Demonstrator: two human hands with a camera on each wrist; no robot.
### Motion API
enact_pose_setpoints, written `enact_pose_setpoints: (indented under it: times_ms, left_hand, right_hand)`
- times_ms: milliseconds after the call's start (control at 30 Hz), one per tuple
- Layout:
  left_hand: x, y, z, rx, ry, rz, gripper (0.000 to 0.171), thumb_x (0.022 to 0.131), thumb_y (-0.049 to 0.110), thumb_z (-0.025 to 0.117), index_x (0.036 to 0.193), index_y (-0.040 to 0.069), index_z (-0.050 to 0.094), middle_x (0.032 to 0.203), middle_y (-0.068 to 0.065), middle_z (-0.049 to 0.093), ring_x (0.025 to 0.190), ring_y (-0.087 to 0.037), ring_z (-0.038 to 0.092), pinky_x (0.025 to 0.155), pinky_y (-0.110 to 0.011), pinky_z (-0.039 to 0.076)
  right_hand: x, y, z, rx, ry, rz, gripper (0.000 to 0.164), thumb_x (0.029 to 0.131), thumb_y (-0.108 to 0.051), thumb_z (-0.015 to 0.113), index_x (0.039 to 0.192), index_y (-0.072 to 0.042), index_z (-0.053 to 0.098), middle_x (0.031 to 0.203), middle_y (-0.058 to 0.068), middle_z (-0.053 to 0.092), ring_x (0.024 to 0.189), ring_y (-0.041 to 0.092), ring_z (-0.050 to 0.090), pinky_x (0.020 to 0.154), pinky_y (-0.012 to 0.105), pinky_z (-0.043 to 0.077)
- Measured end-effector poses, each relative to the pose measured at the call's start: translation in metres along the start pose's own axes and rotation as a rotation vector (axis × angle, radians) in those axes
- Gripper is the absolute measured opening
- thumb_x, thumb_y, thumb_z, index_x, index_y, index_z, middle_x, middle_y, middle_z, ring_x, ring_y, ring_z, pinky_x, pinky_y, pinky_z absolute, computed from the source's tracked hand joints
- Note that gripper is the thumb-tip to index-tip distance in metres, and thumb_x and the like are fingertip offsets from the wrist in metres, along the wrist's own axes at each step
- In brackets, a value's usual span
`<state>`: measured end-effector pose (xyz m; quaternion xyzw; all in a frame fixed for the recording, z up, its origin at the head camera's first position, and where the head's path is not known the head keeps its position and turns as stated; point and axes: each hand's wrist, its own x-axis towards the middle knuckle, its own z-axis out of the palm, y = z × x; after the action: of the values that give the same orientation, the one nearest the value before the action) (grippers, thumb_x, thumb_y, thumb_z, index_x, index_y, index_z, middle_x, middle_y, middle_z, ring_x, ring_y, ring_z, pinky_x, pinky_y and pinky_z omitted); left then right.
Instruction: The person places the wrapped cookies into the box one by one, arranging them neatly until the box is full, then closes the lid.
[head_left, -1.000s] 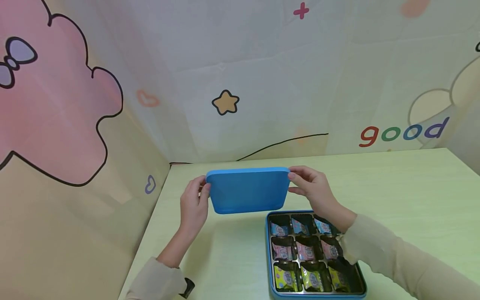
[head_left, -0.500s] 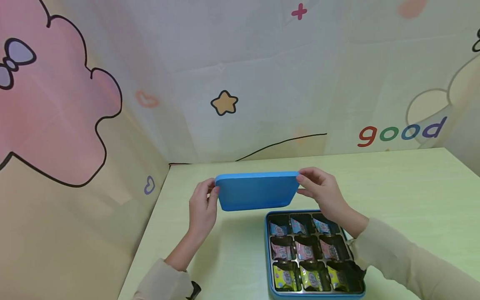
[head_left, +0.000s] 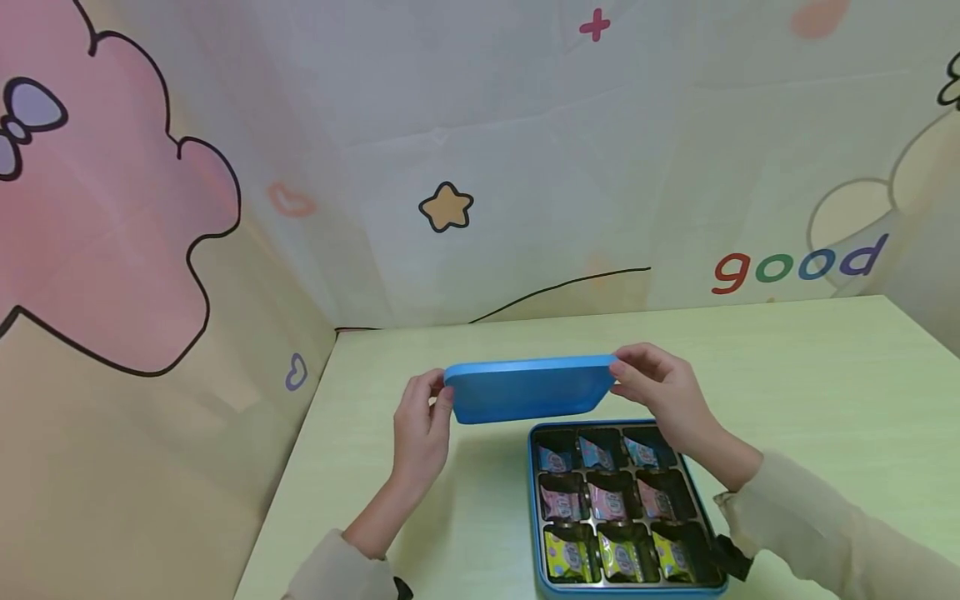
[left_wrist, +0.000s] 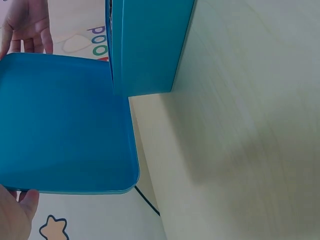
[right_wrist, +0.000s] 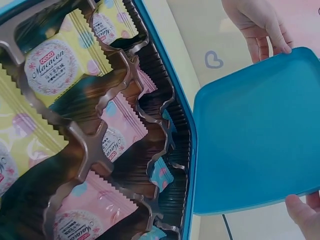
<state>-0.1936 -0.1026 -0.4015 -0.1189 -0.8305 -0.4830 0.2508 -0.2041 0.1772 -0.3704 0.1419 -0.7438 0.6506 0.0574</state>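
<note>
A blue rectangular lid is held up, tilted, above the table behind the box. My left hand pinches its left edge between thumb and fingers. At the opposite edge my right hand pinches it the same way. Below and to the right stands the uncovered blue box, its divided tray holding wrapped macarons in rows: blue at the back, pink packets in the middle, yellow packets at the front. The left wrist view shows the lid's broad face beside the box's side wall.
The box and both arms are over a pale table. Behind it hangs a printed backdrop with a star and the word "good", and another printed sheet covers the left side.
Both hands have carried the lid to the right and slightly down, toward the box. The lid is tilted flatter than before. The box stays in place.
</note>
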Motion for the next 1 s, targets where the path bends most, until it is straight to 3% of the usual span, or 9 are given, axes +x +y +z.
enact_pose_setpoints:
  times_ms: [467,767,1000]
  left_hand:
    - [-0.007,0.007,0.008,-0.075,-0.022,-0.019,0.024,0.093,0.019,0.044,0.109,0.004,0.053,0.100,-0.010,0.054,0.090,-0.018,0.053,0.077,-0.033,0.052]
    - [-0.012,0.008,0.013,-0.175,-0.039,-0.037,0.020,0.092,0.014,0.046,0.107,0.005,0.054,0.101,-0.008,0.053,0.090,-0.016,0.050,0.078,-0.027,0.051]
    - [-0.016,0.008,0.021,-0.189,-0.029,-0.036,0.019,0.092,0.018,0.047,0.104,0.006,0.054,0.099,-0.006,0.052,0.088,-0.015,0.049,0.077,-0.023,0.050]
  right_hand:
    - [-0.010,0.001,-0.009,0.084,-0.011,-0.033,0.011,0.088,-0.008,0.051,0.094,-0.015,0.058,0.085,-0.006,0.060,0.079,0.008,0.062,0.071,0.019,0.052]
    - [-0.015,0.002,-0.014,0.117,-0.028,-0.082,0.017,0.088,-0.002,0.050,0.095,-0.014,0.059,0.085,-0.007,0.061,0.078,0.008,0.062,0.073,0.019,0.052]
    - [-0.019,0.006,-0.017,0.154,-0.031,-0.100,0.020,0.087,0.001,0.049,0.095,-0.013,0.060,0.087,-0.008,0.061,0.077,0.005,0.060,0.073,0.019,0.051]
